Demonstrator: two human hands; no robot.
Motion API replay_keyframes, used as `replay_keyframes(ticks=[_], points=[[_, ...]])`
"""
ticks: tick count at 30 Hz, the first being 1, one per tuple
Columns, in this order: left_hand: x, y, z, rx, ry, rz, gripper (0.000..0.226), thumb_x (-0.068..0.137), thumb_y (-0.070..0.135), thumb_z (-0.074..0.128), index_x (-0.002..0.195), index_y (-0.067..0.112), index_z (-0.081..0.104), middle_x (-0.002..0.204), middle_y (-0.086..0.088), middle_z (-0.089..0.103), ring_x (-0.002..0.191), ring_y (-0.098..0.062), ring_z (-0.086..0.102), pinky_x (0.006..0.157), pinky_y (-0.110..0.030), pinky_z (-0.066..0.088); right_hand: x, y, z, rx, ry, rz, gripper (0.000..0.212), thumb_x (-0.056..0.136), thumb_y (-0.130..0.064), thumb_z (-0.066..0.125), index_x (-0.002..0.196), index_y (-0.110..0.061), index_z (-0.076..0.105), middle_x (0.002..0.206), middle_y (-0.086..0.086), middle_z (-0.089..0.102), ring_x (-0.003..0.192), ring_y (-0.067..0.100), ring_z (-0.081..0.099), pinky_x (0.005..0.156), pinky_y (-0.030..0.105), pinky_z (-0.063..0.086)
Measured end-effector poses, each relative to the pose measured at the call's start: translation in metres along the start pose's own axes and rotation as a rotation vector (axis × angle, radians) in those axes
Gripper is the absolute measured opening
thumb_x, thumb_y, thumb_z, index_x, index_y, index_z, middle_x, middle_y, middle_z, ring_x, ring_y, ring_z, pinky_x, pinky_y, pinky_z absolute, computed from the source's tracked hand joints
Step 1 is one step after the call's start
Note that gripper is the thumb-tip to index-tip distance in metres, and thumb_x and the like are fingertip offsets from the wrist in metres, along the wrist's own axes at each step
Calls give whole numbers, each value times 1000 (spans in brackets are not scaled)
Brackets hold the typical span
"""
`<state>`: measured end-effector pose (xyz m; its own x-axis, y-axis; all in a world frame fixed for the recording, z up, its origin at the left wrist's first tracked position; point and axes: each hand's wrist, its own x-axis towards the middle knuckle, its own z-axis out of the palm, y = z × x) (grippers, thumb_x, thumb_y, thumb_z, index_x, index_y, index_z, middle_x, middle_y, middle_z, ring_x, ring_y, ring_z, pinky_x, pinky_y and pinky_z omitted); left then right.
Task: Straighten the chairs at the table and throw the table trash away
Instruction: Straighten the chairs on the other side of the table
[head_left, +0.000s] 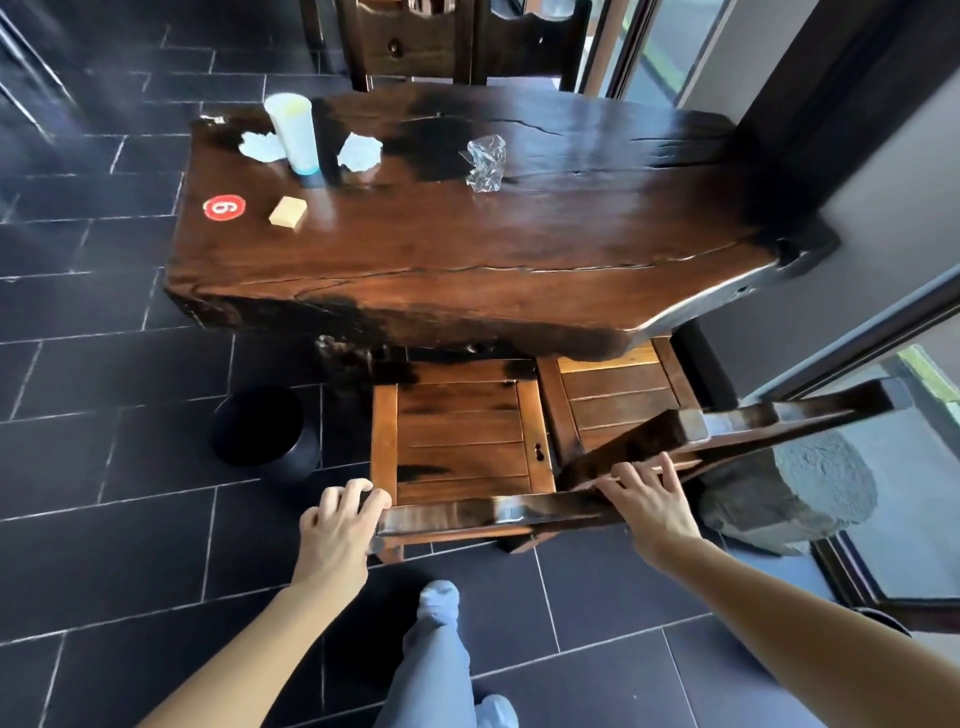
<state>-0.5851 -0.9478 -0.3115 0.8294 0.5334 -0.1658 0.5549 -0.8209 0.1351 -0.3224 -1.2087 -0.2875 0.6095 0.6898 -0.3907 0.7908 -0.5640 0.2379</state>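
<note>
left hand (340, 525) and right hand (652, 504) both clenched on the near chair's top rail (488, 512), trash on the table (519, 249)

Far chairs (415, 41) cut off by top edge; legs perhaps behind table (467, 291).

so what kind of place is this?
Probably a restaurant or café dining area: a red number sticker on the slab wooden table, matching wooden chairs tucked under it, and a used cup with crumpled napkins.

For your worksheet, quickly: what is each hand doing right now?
Left hand: closed on the left end of the chair backrest.
Right hand: fingers curled over the same backrest's right end.
</note>
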Motion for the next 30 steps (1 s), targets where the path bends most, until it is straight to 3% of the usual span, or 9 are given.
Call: replay_keyframes(ticks=[6, 11, 15, 21, 24, 30], points=[[30, -16, -14, -33, 8, -66, 74, 42, -5, 80, 100, 30, 51, 110, 7, 52, 97, -23, 51, 69, -40, 46, 27, -11, -17, -17, -31, 13, 73, 84, -13, 65, 145, -34, 30, 154, 4, 23, 145, 34, 14, 115, 56, -4], [37, -17, -9, -34, 34, -96, 79, 33, -9, 81, 96, 30, 51, 100, 6, 52, 88, -23, 51, 61, -39, 42, 38, -10, -13, 21, -44, 27, 76, 82, -8, 66, 143, -34, 29, 155, 0, 13, 147, 35, -1, 114, 60, -1], [39, 3, -5, -69, 87, -118, 71, 39, -7, 81, 94, 27, 53, 87, 3, 50, 81, -23, 48, 60, -38, 42, 49, 10, -14, -33, -48, 28, 82, 81, -7, 67, 145, -34, 22, 158, 0, 0, 145, 39, -11, 111, 64, -4], [50, 43, -3, -49, 77, -114, 57, 44, -1, 81, 88, 23, 55, 85, 1, 49, 79, -24, 48, 60, -36, 39, 75, 45, -22, -55, -67, 129, 94, 81, -16, 71, 148, -35, 8, 157, 4, 11, 145, 36, 6, 111, 65, 2], [52, 44, -2, -14, 69, -106, 55, 47, -2, 80, 89, 22, 55, 86, 0, 49, 79, -24, 47, 61, -36, 38, 78, 45, -18, -56, -58, 138, 97, 75, -14, 75, 146, -36, 13, 151, 3, 20, 141, 31, 16, 110, 66, 11], [50, 42, -1, 13, 53, -84, 54, 50, -3, 78, 92, 22, 54, 88, -1, 49, 82, -24, 47, 61, -38, 39, 76, 42, -17, -25, -27, 137, 90, 73, -6, 71, 142, -34, 22, 145, 5, 28, 137, 30, 24, 111, 66, 11]])
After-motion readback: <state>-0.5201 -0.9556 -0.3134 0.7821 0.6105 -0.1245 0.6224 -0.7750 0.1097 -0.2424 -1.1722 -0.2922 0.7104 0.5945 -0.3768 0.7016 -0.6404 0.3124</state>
